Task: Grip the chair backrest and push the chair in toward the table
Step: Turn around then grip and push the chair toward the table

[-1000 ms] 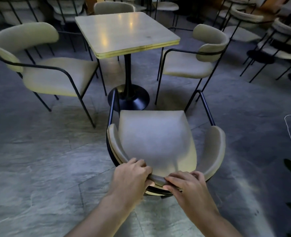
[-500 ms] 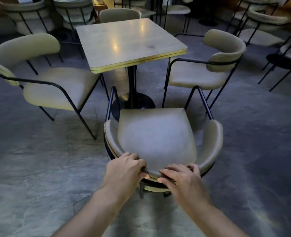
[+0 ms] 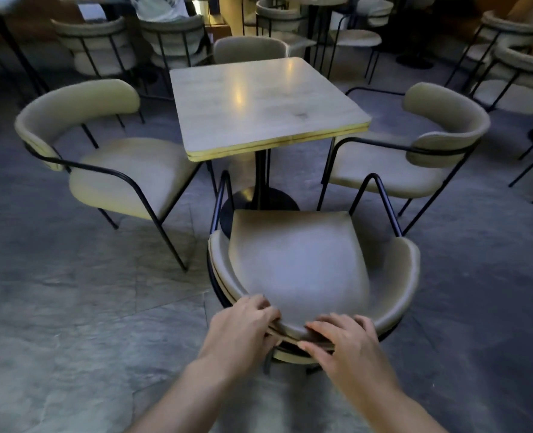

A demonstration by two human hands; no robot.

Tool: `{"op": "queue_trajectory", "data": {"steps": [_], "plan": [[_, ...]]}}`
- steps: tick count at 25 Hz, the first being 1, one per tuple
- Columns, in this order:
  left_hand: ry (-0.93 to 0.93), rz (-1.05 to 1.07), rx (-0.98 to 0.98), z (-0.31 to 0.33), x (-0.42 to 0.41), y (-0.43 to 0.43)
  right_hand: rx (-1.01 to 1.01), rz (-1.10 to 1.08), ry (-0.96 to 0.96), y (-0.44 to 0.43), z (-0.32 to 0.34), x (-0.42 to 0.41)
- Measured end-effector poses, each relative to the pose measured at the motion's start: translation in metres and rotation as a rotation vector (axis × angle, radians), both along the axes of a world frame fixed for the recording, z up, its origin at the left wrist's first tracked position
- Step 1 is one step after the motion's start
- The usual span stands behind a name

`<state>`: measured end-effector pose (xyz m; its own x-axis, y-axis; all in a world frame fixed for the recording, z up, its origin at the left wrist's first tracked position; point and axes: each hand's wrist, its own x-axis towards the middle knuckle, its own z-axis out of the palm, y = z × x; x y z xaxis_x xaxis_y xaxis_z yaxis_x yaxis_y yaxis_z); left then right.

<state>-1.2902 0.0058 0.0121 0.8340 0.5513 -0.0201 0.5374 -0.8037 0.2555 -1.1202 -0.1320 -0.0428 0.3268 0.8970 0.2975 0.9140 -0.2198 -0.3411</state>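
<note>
A beige padded chair (image 3: 296,264) with a black metal frame stands right in front of me, its seat facing the square wooden table (image 3: 259,104). Its curved backrest (image 3: 399,276) wraps round toward me. My left hand (image 3: 243,326) is closed over the backrest's top edge left of centre. My right hand (image 3: 343,339) grips the same edge just right of centre, fingers curled over it. The seat's front edge lies near the table's black pedestal base (image 3: 259,201), a little short of the tabletop's near edge.
Matching chairs stand at the table's left (image 3: 108,164), right (image 3: 415,151) and far side (image 3: 249,50). More chairs and tables fill the background. A person in a white shirt (image 3: 155,7) sits far back. The floor is grey stone slabs.
The chair has slid forward toward the table with both hands on its backrest, and I have followed, so the table looks nearer and larger.
</note>
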Motion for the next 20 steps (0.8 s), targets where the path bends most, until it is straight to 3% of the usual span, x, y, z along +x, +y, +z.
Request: {"op": "queue_trajectory", "data": {"steps": [4, 14, 20], "plan": [[-0.1, 0.01, 0.018, 0.066, -0.019, 0.031, 0.032, -0.044, 0.006, 0.036, 0.076, -0.003], [-0.28, 0.037, 0.274, 0.388, -0.005, 0.107, 0.368, -0.055, -0.12, 0.118, 0.426, 0.012], [-0.447, 0.044, 0.375, 0.507, 0.016, 0.104, 0.523, 0.025, -0.132, 0.119, 0.539, 0.034]]}}
